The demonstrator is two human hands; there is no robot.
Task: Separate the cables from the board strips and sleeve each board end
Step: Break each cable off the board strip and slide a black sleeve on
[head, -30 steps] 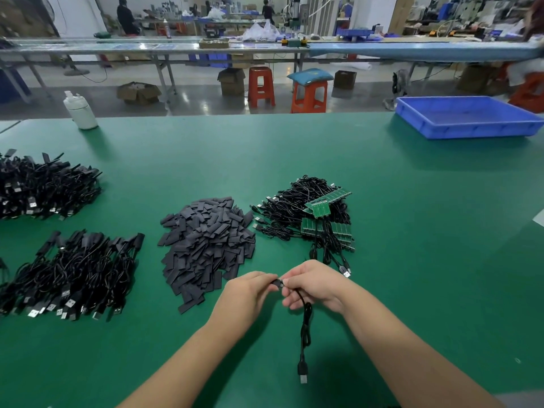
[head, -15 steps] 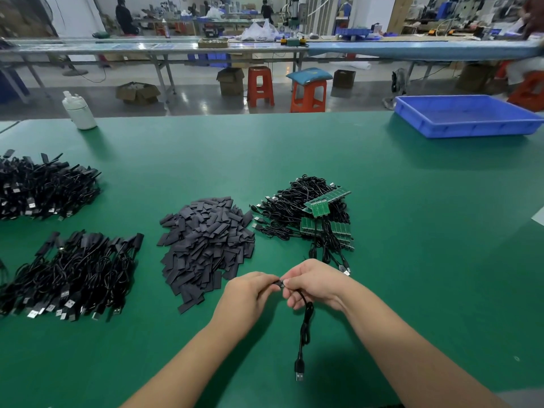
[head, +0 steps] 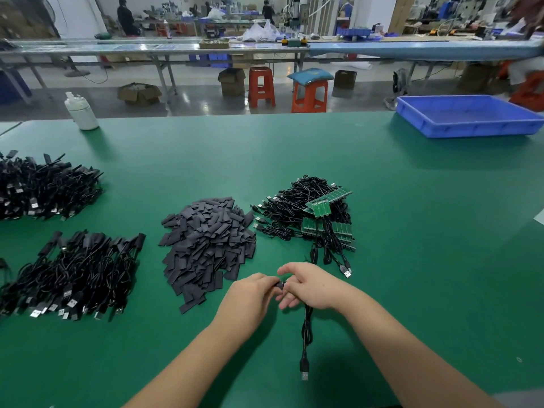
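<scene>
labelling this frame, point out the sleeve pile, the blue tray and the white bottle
sleeve pile (head: 207, 245): head view, middle of the heap
blue tray (head: 471, 131): head view, near wall
white bottle (head: 82, 113): head view, body

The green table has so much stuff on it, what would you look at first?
First the two hands, left hand and right hand, pinching one black cable near the table's front. Just behind them sits a heap of dark sleeves, with green board strips tangled in cables to its right.

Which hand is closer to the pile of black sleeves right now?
Left. The left hand sits just right of the sleeve pile, close to its near edge. The right hand lies farther right, beyond the left hand; both pinch the cable.
</scene>
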